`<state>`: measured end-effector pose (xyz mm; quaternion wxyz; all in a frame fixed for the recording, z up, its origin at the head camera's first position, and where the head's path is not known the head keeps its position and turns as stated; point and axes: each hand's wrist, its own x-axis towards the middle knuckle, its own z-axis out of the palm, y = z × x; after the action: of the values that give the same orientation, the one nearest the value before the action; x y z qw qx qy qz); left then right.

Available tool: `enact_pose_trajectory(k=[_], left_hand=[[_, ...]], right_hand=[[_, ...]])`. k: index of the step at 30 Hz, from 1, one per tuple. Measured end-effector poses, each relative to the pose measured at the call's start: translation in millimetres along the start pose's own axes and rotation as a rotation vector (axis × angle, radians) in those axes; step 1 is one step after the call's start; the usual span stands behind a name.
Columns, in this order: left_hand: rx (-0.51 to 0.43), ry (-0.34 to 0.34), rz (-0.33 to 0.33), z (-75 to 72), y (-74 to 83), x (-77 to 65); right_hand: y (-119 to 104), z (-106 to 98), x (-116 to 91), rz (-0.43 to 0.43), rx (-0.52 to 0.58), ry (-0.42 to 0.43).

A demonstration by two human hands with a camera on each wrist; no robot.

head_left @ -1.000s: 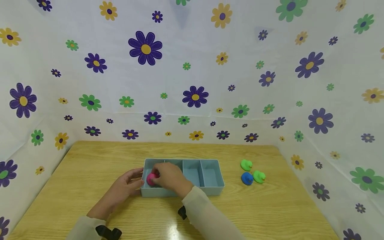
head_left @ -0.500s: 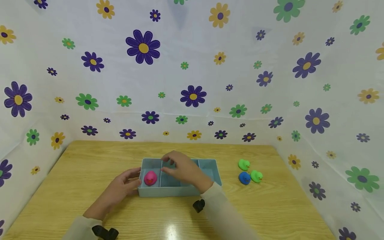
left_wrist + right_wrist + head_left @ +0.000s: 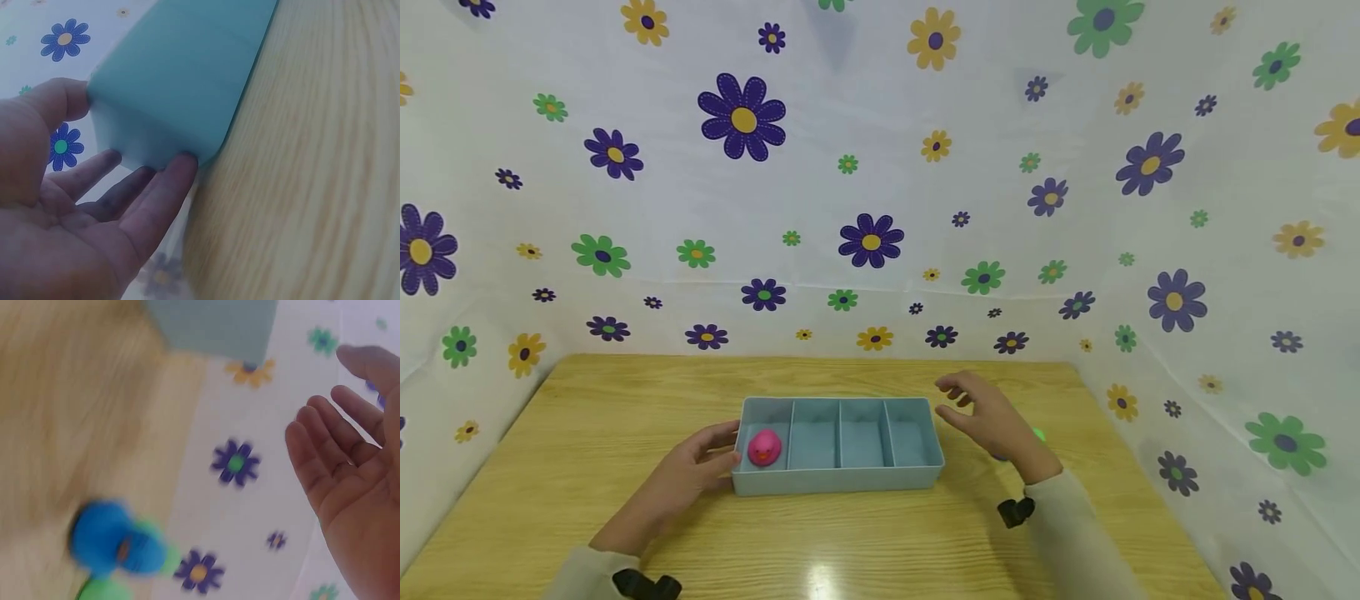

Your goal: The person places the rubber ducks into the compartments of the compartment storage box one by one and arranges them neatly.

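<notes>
A light blue box [image 3: 838, 481] with several compartments lies lengthwise on the table. In its leftmost compartment sits a pink rubber duck [image 3: 764, 448]. My left hand [image 3: 679, 479] rests against the box's left end; in the left wrist view its fingertips [image 3: 185, 164] touch the end wall. Over the table just right of the box hovers my right hand [image 3: 991, 421], fingers spread and holding nothing. It mostly hides the ducks beyond it in the head view. The right wrist view shows a blue rubber duck [image 3: 103, 537] with a green rubber duck [image 3: 105, 590] beside it.
The wooden table [image 3: 880, 550] reaches back to a white cloth [image 3: 820, 192] printed with flowers, which also hangs along both sides. A black strap mount [image 3: 1017, 512] sits on the right wrist, another [image 3: 647, 585] on the left.
My right hand let go of the pink duck in the leftmost compartment, rose, and moved right past the box toward the other ducks. My left hand stayed at the box's left end.
</notes>
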<state>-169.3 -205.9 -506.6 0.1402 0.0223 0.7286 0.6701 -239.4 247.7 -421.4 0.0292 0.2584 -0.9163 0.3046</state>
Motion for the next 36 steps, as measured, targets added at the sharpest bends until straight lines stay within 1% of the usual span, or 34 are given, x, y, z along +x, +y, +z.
enact_pose_trajectory(k=[3,6,9,12,16,19,24,32,36], left_hand=[[-0.001,-0.009,0.006,-2.1,0.6,-1.5],[-0.003,-0.011,0.007,-3.7,1.6,-3.0],[-0.008,-0.009,0.005,-5.3,2.7,-4.0],[-0.014,-0.013,0.000,-5.6,3.7,-4.3],[-0.018,-0.011,-0.006,-4.4,3.7,-3.9],[-0.015,-0.004,-0.012,-3.9,2.3,-3.1],[-0.004,0.000,-0.013,-2.4,0.7,-1.8],[-0.019,0.001,-0.007,-0.6,4.6,-3.8],[-0.021,0.002,-0.008,-0.4,5.0,-5.4]], right_hand=[[24,-14,-17,0.066,-0.031,-0.028],[42,-23,-31,0.107,-0.069,-0.072],[55,-28,-43,0.136,-0.078,-0.119],[62,-28,-50,0.161,-0.099,-0.148],[69,-24,-55,0.152,-0.137,-0.161],[73,-21,-57,0.136,-0.143,-0.158],[77,-20,-58,0.165,-0.102,-0.141],[77,-20,-63,0.224,-0.038,-0.141],[77,-19,-65,0.239,-0.017,-0.135]])
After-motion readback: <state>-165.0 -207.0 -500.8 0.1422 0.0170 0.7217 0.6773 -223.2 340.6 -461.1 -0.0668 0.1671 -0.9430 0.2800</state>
